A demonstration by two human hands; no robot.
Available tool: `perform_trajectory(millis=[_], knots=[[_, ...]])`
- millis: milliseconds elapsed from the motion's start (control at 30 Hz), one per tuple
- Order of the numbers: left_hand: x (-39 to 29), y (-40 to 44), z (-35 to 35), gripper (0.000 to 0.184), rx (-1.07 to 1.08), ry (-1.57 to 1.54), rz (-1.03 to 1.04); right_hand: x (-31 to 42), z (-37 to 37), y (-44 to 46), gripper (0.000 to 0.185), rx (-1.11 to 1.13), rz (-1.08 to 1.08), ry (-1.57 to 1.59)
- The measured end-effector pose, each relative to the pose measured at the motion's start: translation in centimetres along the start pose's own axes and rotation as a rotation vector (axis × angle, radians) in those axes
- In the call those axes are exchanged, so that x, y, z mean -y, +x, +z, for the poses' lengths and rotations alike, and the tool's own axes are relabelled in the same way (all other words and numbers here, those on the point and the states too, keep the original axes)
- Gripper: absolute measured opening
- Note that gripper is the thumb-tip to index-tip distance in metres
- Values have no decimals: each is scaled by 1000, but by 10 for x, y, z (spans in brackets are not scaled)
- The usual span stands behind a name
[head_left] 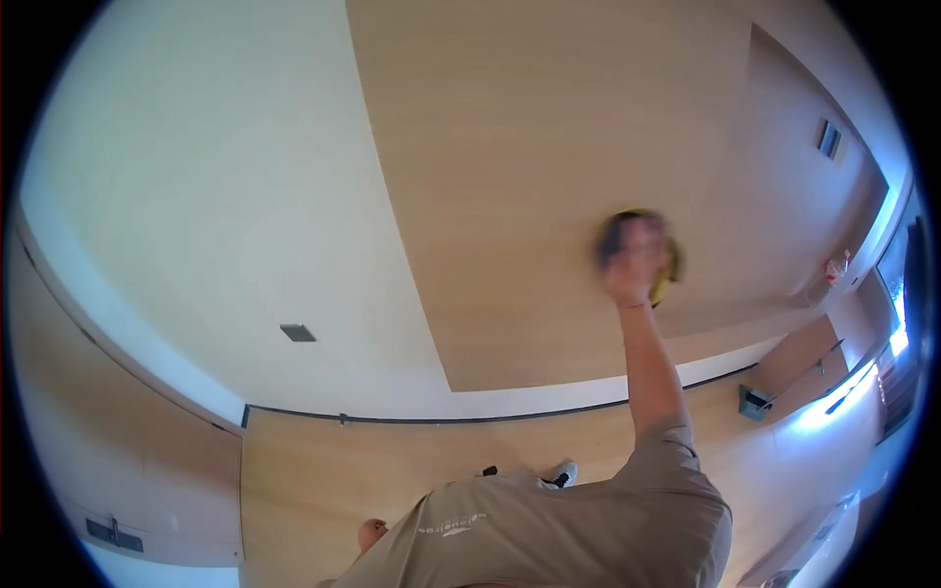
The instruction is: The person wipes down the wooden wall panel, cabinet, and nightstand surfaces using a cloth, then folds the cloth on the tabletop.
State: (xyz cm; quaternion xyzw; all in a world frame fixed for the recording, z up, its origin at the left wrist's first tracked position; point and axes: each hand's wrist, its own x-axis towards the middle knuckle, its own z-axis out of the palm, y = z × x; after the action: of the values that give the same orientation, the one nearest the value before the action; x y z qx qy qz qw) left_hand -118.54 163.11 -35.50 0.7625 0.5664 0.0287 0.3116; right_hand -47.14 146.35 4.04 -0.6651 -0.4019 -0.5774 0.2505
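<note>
My right hand (633, 267) is raised at the end of my outstretched arm, its fingers closed around a dark and yellow cloth or pad (667, 257), blurred by motion. The pad lies against the beige wall panel (510, 196), right of its middle. Low in the view, beside my shirt, part of my left hand (371, 533) shows; its fingers are mostly hidden, and whether they hold anything cannot be made out.
A pale wall (216, 196) with a switch plate (297, 333) is on the left. A door (127, 441) with a handle stands lower left. A dustpan-like object (754, 403) is on the floor at right. My shoe (565, 474) shows below.
</note>
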Motion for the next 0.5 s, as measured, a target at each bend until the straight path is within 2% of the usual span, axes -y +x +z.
perform_trajectory(millis=[67,100,167,200,233,267,300,333,400,467,500], knots=[[6,-9,-22,23,120,53,-106,29,-19,50,53,-366,580,16],[0,-7,-30,23,126,66,-105,50,-11,47,53,-360,590,6],[-73,15,-38,22,89,96,228,90,19,40,55,-380,491,2],[-118,36,-29,20,7,-81,416,116,28,29,56,-243,305,49],[-184,57,-29,19,-75,44,430,141,30,17,56,-99,127,97],[-247,79,-38,16,-103,-161,714,160,30,14,56,-15,-4,156],[-320,94,-62,12,-103,-66,900,168,29,11,56,65,-137,214],[-380,96,-80,9,-219,-13,1006,165,25,16,56,68,-136,209],[-467,112,-112,22,-381,95,1341,145,6,46,55,347,-236,524],[-533,112,-144,29,-663,138,1718,107,-17,111,54,375,-161,210],[-559,107,-158,30,-720,125,1796,75,-6,134,57,66,-74,246]])
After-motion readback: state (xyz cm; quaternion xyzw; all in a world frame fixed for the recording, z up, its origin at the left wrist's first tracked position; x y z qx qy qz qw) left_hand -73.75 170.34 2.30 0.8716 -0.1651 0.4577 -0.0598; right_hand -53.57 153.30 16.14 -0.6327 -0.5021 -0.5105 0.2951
